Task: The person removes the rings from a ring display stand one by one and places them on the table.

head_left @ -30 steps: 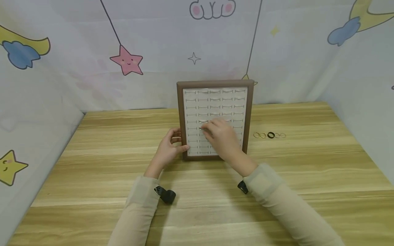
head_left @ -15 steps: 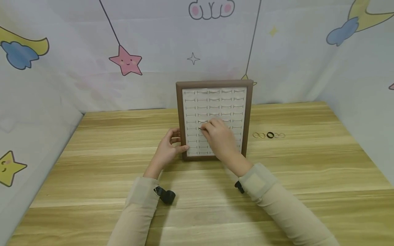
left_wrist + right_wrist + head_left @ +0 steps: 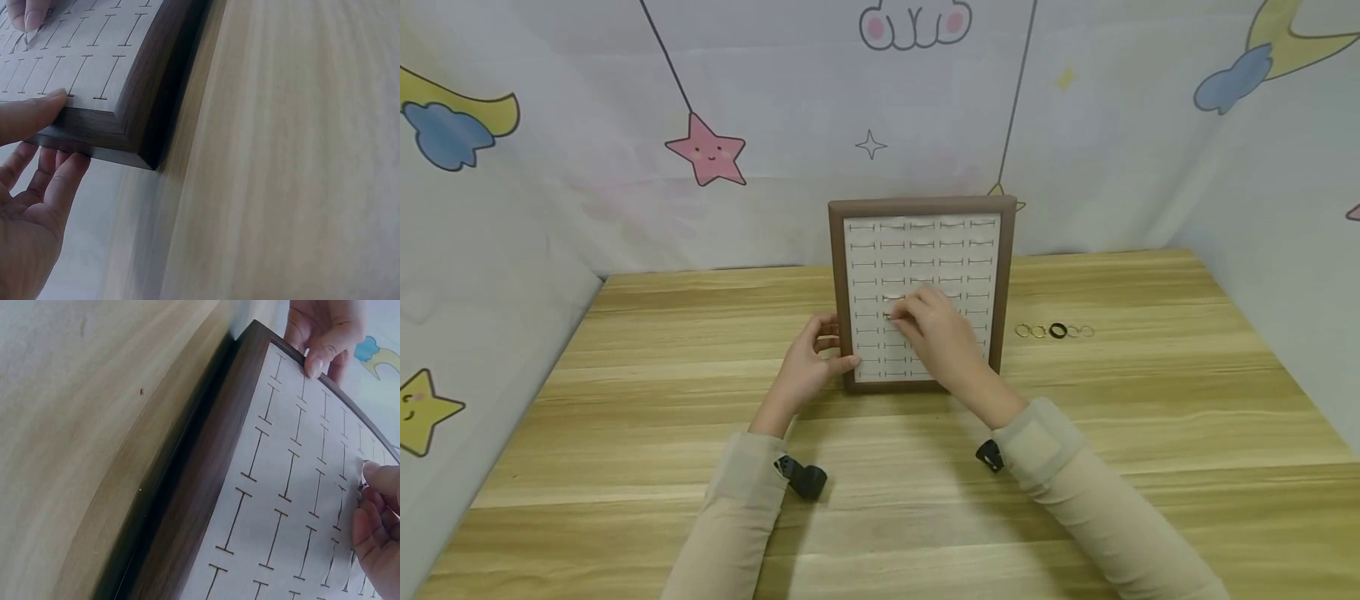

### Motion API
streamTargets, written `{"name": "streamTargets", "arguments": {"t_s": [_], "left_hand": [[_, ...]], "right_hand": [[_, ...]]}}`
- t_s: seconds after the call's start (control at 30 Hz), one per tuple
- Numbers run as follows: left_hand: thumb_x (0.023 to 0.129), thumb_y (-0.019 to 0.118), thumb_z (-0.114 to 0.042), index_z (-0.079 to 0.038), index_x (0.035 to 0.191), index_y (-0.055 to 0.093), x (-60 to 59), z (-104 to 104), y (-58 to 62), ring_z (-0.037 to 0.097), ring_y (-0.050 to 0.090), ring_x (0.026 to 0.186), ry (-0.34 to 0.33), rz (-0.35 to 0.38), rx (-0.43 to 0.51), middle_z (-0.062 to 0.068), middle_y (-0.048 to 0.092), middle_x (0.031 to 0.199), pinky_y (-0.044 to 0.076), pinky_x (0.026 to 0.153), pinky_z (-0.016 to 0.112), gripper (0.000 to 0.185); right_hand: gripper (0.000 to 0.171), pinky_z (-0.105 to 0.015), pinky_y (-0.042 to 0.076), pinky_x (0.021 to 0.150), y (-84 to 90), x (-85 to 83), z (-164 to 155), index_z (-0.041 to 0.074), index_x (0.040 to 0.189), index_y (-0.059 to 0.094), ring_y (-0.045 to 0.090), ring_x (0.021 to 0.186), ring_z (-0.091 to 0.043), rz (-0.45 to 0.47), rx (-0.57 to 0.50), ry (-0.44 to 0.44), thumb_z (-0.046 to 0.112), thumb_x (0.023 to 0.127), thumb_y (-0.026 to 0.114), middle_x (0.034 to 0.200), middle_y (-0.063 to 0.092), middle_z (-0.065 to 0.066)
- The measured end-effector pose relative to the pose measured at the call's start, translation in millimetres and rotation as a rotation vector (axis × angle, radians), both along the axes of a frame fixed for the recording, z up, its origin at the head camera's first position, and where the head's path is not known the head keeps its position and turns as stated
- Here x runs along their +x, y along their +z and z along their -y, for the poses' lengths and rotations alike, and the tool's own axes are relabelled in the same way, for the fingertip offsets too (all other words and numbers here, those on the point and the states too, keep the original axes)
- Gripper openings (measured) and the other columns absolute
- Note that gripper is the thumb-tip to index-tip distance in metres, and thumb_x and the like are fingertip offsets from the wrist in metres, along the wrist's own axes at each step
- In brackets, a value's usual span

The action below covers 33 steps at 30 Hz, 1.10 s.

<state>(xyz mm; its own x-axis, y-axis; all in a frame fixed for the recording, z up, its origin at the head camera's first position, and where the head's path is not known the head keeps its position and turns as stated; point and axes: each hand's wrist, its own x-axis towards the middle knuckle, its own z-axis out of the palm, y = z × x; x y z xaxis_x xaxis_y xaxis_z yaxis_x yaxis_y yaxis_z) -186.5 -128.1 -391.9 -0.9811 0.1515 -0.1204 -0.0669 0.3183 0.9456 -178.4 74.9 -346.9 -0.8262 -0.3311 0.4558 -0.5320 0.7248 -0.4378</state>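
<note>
One ring tray, five loose rings, two hands.

One brown-framed ring tray [image 3: 922,206] stands on the one bench [image 3: 625,400], its pale pad cut with five columns of slots; the rows cannot be counted, since part is covered. To the right of the tray lies one row of five rings [image 3: 1055,331]: four thin pale ones and one black ring [image 3: 1058,331]. Two hands are at the tray: the left hand [image 3: 808,364] on its left edge, the right hand [image 3: 942,333] over the pad.

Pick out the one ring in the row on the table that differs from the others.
The black ring, in the middle of the row right of the tray. It is dark and thick; the four flanking it are thin and pale.
</note>
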Motion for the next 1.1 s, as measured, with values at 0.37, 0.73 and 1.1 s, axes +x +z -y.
{"name": "streamTargets", "arguments": {"t_s": [0.37,0.73,1.1], "left_hand": [[0.082,0.072,-0.005,-0.007,0.141,0.036,0.4,0,-1.1,0.035,0.047,0.129,0.008,0.003,-0.022,0.017,0.045,0.138,0.044,0.105,0.048,0.069],[0.082,0.071,-0.004,-0.008,0.141,0.037,0.6,-1,2.0,0.034,0.048,0.127,0.009,-0.001,-0.022,0.016,0.045,0.137,0.045,0.105,0.046,0.068],[0.082,0.071,-0.003,-0.009,0.141,0.036,1.1,-2,2.3,0.034,0.048,0.128,0.009,0.005,-0.019,0.016,0.045,0.137,0.045,0.105,0.046,0.069]], "right_hand": [[0.011,-0.031,0.053,0.075,15.6,2.8,-13,0.003,0.095,0.066,0.058,0.083,-0.02,0.176,-0.141,0.024,0.012,0.09,0.063,0.097,0.063,-0.01],[0.014,-0.015,0.049,0.073,39.9,3.2,-65,-0.003,0.099,0.065,0.06,0.087,-0.021,0.161,-0.282,-0.088,0.009,0.093,0.06,0.097,0.066,-0.017],[0.036,-0.005,0.046,0.064,28.7,-15.1,-162,-0.005,0.114,0.06,0.05,0.07,0.011,0.298,-0.349,-0.397,0.026,0.098,0.054,0.086,0.059,0.01]]}}
